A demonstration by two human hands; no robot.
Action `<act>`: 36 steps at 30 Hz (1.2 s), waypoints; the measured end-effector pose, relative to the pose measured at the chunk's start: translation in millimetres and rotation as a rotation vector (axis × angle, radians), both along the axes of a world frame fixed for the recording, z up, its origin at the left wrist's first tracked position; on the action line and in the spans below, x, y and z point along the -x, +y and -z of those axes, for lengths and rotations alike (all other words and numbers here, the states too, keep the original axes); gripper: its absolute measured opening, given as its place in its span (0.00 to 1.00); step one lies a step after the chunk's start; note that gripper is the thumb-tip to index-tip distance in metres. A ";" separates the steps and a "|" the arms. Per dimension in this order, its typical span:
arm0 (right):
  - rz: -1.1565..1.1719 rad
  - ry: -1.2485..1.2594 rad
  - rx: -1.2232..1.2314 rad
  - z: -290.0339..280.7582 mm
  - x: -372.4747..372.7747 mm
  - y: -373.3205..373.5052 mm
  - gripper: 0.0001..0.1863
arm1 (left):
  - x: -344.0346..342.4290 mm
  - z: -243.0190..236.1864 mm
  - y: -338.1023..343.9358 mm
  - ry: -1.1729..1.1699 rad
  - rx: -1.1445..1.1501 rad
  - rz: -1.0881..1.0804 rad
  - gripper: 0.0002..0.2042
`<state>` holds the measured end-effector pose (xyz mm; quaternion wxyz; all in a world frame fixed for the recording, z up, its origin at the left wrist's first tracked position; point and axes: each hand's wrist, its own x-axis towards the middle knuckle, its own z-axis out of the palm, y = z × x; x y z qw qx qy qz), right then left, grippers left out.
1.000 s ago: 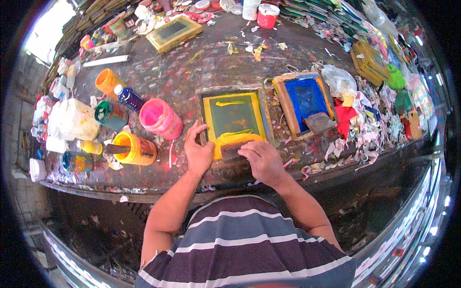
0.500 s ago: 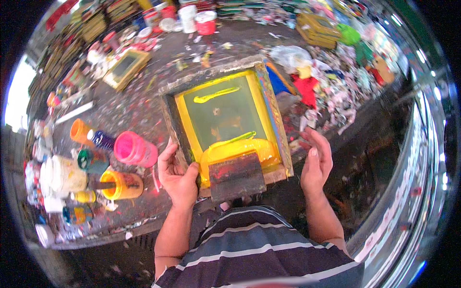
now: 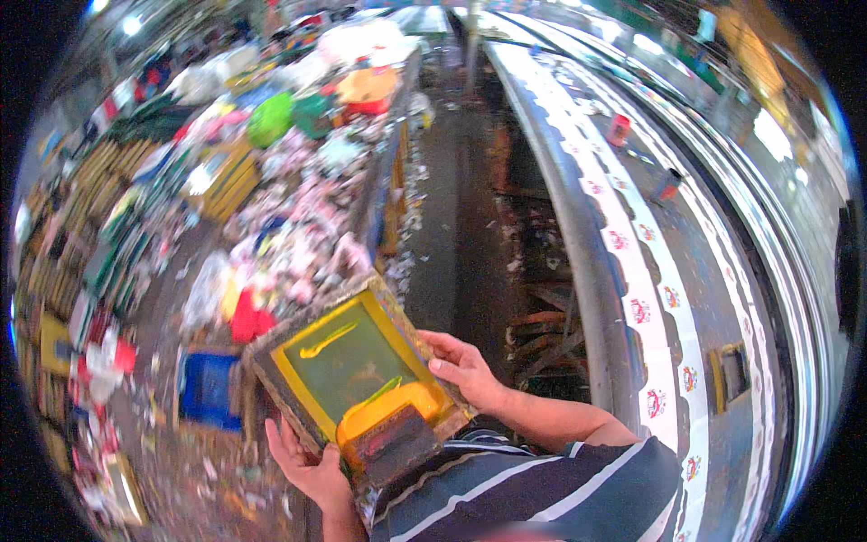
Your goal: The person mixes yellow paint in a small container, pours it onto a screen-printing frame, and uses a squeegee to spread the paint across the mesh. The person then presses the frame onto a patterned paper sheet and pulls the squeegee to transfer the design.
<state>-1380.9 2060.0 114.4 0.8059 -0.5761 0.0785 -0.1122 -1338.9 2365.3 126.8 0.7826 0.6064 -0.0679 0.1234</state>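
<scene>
Both hands (image 3: 465, 370) grip yellow screen frame (image 3: 357, 375); cluttered worktable (image 3: 217, 298) left, aisle beyond

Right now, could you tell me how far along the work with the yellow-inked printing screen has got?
Done: the wooden-framed screen is off the cluttered work table and loaded with yellow ink, a squeegee lying at its near end. In hand: the left hand grips the near edge, the right hand the far side, carrying it over the aisle. Left: it has not reached the long table, whose white strip already bears printed motifs.
</scene>
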 end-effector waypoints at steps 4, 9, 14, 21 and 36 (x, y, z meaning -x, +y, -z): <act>0.111 -0.017 -0.062 6.5 17.6 -98.6 0.37 | -38.7 -1.3 -100.8 0.124 -0.266 0.192 0.37; 0.316 -0.082 -0.006 -12.6 43.2 -193.5 0.35 | -72.2 -0.9 -228.4 0.171 -0.275 0.333 0.30; 0.472 0.024 -0.003 -12.6 44.3 -253.8 0.35 | -105.7 4.1 -316.4 0.206 -0.301 0.478 0.28; 0.581 0.075 -0.009 15.8 -31.2 -342.0 0.30 | -196.8 20.6 -413.1 0.235 -0.318 0.512 0.27; 0.957 0.075 0.046 1.4 -286.9 -600.7 0.20 | -497.2 21.8 -730.4 0.254 -0.246 0.640 0.30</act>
